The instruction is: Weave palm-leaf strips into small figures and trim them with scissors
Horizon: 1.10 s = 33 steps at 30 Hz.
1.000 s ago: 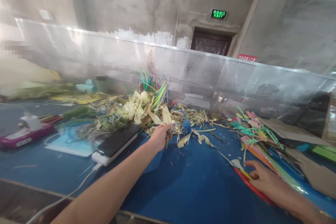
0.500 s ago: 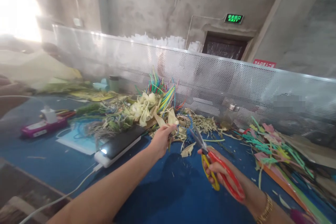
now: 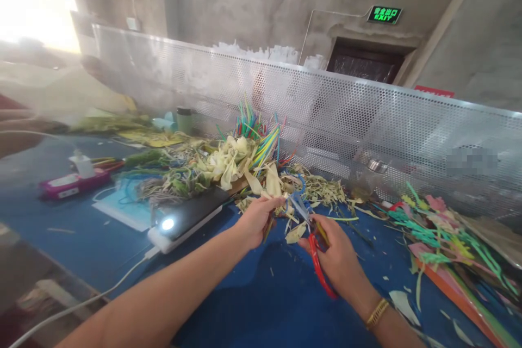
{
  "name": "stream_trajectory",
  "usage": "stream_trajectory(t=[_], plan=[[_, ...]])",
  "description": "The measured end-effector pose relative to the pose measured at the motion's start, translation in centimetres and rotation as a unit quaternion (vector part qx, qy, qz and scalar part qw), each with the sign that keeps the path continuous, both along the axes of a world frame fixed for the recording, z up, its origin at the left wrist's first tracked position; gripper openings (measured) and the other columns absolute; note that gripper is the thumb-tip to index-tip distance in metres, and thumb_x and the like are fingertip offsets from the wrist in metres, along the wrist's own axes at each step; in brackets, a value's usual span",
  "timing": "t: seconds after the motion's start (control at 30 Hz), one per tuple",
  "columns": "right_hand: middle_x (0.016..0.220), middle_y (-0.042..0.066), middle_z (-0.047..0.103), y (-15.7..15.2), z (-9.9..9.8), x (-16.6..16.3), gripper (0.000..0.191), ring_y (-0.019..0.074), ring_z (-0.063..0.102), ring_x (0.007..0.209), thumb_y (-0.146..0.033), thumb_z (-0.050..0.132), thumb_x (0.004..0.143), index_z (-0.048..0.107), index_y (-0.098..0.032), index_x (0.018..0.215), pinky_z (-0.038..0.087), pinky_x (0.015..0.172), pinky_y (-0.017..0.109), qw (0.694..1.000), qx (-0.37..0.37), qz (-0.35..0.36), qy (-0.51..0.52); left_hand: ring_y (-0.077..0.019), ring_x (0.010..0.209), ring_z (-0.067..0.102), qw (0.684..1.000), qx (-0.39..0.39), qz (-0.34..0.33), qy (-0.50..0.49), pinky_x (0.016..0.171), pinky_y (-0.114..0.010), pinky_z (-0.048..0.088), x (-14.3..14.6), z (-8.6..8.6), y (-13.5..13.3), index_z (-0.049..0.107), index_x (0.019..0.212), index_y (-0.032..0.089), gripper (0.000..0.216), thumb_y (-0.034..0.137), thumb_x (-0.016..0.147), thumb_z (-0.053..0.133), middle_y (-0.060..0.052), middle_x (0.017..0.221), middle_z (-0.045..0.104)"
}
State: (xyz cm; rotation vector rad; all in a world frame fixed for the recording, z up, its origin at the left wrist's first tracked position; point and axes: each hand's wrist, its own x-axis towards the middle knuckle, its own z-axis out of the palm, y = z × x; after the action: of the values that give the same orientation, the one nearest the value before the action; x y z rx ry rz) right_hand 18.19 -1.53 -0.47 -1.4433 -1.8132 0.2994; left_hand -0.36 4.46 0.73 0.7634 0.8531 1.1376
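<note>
My left hand (image 3: 261,217) is closed in a pinch at the front of the pile, on a small pale piece whose kind I cannot make out. A thin brownish strip hangs below its fingers. My right hand (image 3: 336,255) grips scissors (image 3: 320,269) with one red and one yellow handle. Their metal blades point up and left, close to the left fingertips. A blue curled strand (image 3: 302,184) shows just beyond the blades; whether it is held is unclear. Cream leaf-like scraps (image 3: 297,232) lie just under the blades.
A dried-strip pile (image 3: 326,190) and colourful stems (image 3: 265,147) lie against a perforated metal screen (image 3: 338,103). To the left are a lit phone-like device (image 3: 196,220) with a cable and a purple power strip (image 3: 75,184). Coloured cut pieces (image 3: 444,228) are heaped at right.
My right hand has turned and brought the scissors upward, closer to the left hand, with the red handle now lower. My left hand stays pinched. The view has shifted slightly.
</note>
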Motion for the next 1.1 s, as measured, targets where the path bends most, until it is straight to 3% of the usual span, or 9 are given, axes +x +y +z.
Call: stream_trajectory(t=[0.13,0.5,0.63,0.93,1.1], plan=[[0.098,0.007,0.061,-0.3,0.1,1.2,0.043,0.0244,0.058,0.088,-0.040,0.064,0.078,0.058,-0.025,0.118,0.049,0.080,0.039,0.985,0.090,-0.026,-0.148,-0.0061,0.045,0.046,0.999,0.004,-0.014,0.045,0.041,-0.018,0.031,0.1,-0.2,0.0,0.063,0.071,0.016,0.014,0.023,0.062,0.071,0.004,0.058,0.057],[0.092,0.006,0.061,-0.5,0.5,1.6,0.043,0.0213,0.061,0.082,-0.044,0.061,0.081,0.059,-0.027,0.121,0.049,0.072,0.033,0.963,0.115,-0.052,-0.240,-0.0063,0.050,0.049,0.998,0.016,-0.015,0.057,0.048,-0.018,0.037,0.0,0.0,-0.3,0.065,0.072,0.017,0.013,0.025,0.063,0.071,0.004,0.062,0.059],[0.089,0.006,0.061,-0.5,0.5,1.8,0.047,0.0201,0.062,0.077,-0.048,0.061,0.081,0.058,-0.028,0.123,0.048,0.066,0.030,0.959,0.120,-0.059,-0.251,-0.0069,0.050,0.049,1.000,-0.008,-0.003,0.004,0.050,-0.020,0.040,-0.1,0.2,-0.2,0.061,0.065,0.017,0.015,0.024,0.062,0.073,0.006,0.056,0.053],[0.082,0.005,0.061,-0.5,0.7,2.3,0.045,0.0177,0.059,0.066,-0.049,0.061,0.081,0.062,-0.028,0.120,0.043,0.059,0.027,0.946,0.141,-0.064,-0.285,-0.0075,0.051,0.052,0.999,0.043,-0.019,-0.016,0.047,-0.021,0.035,-0.1,0.4,-0.3,0.064,0.064,0.013,0.022,0.024,0.055,0.080,0.002,0.059,0.057],[0.080,0.005,0.061,-0.4,0.8,2.5,0.041,0.0176,0.058,0.068,-0.045,0.058,0.083,0.063,-0.025,0.119,0.044,0.062,0.027,0.962,0.136,-0.064,-0.226,-0.0068,0.051,0.050,0.999,0.039,-0.019,0.001,0.045,-0.021,0.033,-0.3,0.4,-0.1,0.064,0.065,0.013,0.028,0.027,0.051,0.084,0.003,0.060,0.057]])
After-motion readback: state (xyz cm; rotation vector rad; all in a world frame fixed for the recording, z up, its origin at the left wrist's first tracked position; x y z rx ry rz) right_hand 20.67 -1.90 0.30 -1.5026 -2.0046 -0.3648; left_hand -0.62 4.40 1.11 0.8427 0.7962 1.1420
